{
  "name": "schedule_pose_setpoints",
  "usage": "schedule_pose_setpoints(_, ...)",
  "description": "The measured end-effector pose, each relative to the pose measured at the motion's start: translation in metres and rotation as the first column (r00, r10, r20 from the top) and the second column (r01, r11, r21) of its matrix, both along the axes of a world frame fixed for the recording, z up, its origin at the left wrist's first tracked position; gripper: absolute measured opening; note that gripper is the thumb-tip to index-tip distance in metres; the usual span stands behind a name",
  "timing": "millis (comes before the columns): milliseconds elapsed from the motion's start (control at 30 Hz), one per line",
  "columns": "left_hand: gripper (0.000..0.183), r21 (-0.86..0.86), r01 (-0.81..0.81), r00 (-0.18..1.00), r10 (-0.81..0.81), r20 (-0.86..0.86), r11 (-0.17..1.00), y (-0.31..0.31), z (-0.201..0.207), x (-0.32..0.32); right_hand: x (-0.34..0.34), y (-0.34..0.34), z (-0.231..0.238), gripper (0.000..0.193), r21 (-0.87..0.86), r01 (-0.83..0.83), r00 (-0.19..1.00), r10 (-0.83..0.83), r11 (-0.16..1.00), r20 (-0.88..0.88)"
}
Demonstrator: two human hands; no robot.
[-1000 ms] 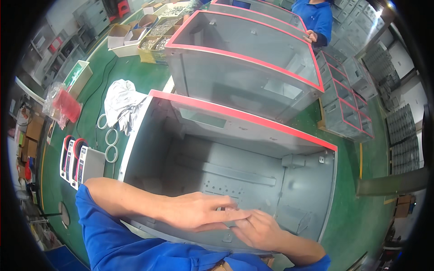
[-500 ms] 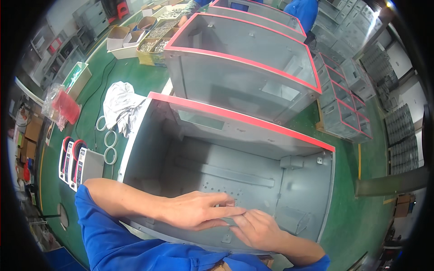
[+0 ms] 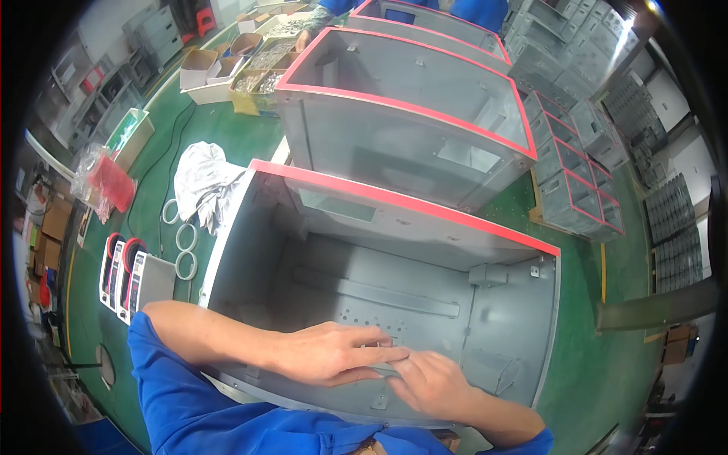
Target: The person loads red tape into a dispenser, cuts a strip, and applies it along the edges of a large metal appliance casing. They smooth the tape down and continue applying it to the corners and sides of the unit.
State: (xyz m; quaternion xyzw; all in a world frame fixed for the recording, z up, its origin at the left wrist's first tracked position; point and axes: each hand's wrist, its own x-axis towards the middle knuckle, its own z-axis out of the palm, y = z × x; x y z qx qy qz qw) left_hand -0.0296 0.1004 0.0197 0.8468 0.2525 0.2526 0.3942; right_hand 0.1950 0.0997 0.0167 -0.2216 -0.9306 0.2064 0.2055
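Observation:
Both hands meet over a grey sheet-metal cabinet (image 3: 379, 265) that lies open side up in front of me, red strip along its far edge. My left hand (image 3: 330, 354) reaches in from the left, its fingers bent and its index fingertip against the fingers of the other hand. My right hand (image 3: 434, 385) comes from the lower right, fingertips pinched together at that same spot. Anything held between the fingertips is too small or hidden to make out. Below the hands, the cabinet's inner wall shows a cluster of small holes and a long raised rail (image 3: 377, 293).
Beyond stands another grey cabinet (image 3: 394, 144) with red edging. To the left are a white cloth (image 3: 203, 182), tape rolls (image 3: 186, 237) and white boxes with red rings (image 3: 129, 277). Bins of small parts (image 3: 265, 72) sit farther back, near a person in blue (image 3: 478, 11).
My hands stay almost in place, fingertips shifting only slightly. In the background, the person in blue has shifted and a hand now shows more plainly by the parts bins.

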Motion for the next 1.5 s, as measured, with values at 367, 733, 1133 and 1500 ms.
schedule_pose_setpoints(367,0.051,-0.030,-0.006,1.000,0.006,0.009,1.000,0.001,0.002,-0.001,0.000,0.002,0.006,0.046,-0.022,-0.041,0.999,0.041,0.999,-0.028)
schedule_pose_setpoints(733,0.051,-0.043,-0.011,0.999,0.009,-0.034,0.999,0.001,0.001,0.000,-0.001,0.002,0.005,0.049,0.010,-0.035,0.999,0.035,0.999,0.026)
schedule_pose_setpoints(1133,0.052,-0.066,0.011,0.995,-0.017,-0.099,0.998,0.001,-0.003,0.001,0.002,-0.001,-0.002,0.047,0.003,-0.033,0.996,0.033,0.999,0.081)
schedule_pose_setpoints(1500,0.055,-0.069,0.051,0.996,-0.056,-0.071,0.996,-0.002,-0.007,0.002,0.005,-0.009,-0.006,0.043,0.027,-0.024,0.992,0.020,0.999,0.127)
